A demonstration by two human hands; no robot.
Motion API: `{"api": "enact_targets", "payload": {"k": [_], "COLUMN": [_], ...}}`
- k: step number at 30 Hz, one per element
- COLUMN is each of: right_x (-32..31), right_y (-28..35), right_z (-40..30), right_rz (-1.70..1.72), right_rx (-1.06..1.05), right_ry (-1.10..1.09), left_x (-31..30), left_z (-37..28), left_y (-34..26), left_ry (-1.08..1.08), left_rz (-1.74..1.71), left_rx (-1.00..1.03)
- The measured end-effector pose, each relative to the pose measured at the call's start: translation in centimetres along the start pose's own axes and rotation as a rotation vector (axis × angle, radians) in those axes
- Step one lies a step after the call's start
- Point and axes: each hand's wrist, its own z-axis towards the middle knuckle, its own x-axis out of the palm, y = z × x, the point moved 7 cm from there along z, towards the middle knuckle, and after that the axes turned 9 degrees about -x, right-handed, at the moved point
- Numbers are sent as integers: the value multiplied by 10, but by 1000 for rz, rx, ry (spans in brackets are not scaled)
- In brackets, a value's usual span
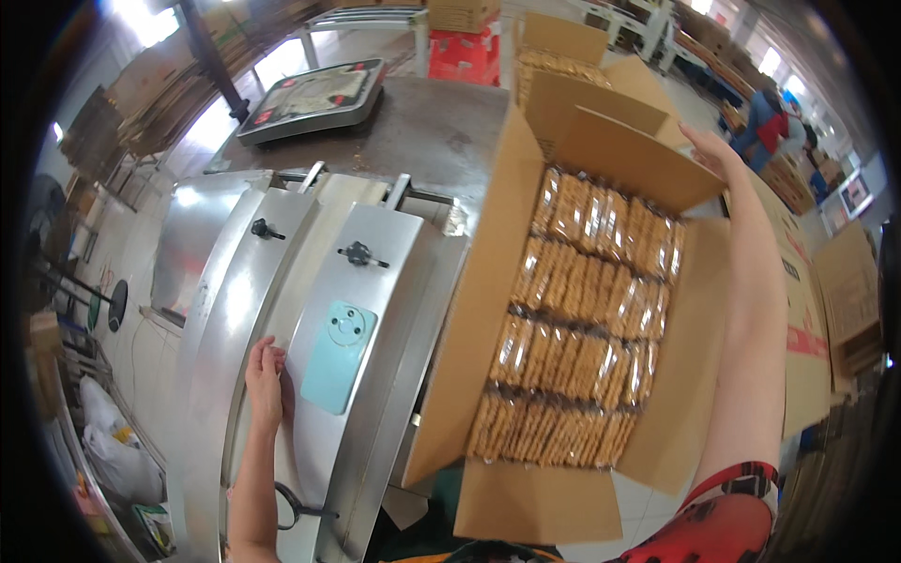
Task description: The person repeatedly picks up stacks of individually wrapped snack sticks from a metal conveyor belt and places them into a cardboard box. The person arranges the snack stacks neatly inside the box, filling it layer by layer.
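An open cardboard carton (461,317) stands before me, its flaps spread. Inside, several rows of golden-brown snack bars (574,352) in clear plastic wrap stand packed side by side. My right hand (712,155) reaches over to the top edge of the far flap (619,155), near its right corner. Whether the fingers grip that flap is not clear. My left hand (265,383) holds nothing, fingers loosely bent, above the pale conveyor belt (292,302) of a stainless steel machine (236,295). Just right of it, a light-blue smartphone (339,357) lies camera side up on the metal cover.
Black knobs (359,254) stick up from the machine. Behind it, a bench scale (313,102) sits on a metal table (429,127). Another filled carton (563,42) stands beyond mine; a closed carton (788,302) is at right. People (767,127) work in the right background.
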Motion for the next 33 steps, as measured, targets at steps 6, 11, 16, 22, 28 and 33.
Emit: {"api": "enact_targets", "payload": {"k": [6, 11, 16, 22, 28, 33], "right_x": [13, 83, 111, 175, 287, 335], "right_y": [45, 155, 192, 289, 406, 443], "right_z": [15, -10, 38, -7, -44, -127], "right_rz": [151, -465, -604, -818, -883, -905], "right_rx": [-24, -305, -528, -620, -840, -989], "right_ry": [204, 229, 127, 97, -22, -76], "left_x": [2, 1, 7, 5, 5, -2], "left_z": [3, -9, -2, -1, -1, -5], "left_y": [-1, -6, -2, 2, 1, -5], "left_ry": [81, 116, 155, 190, 183, 154], "left_rz": [-80, -141, -236, -309, -284, -158], "left_rx": [-59, -76, -75, -22, 42, 154]}}
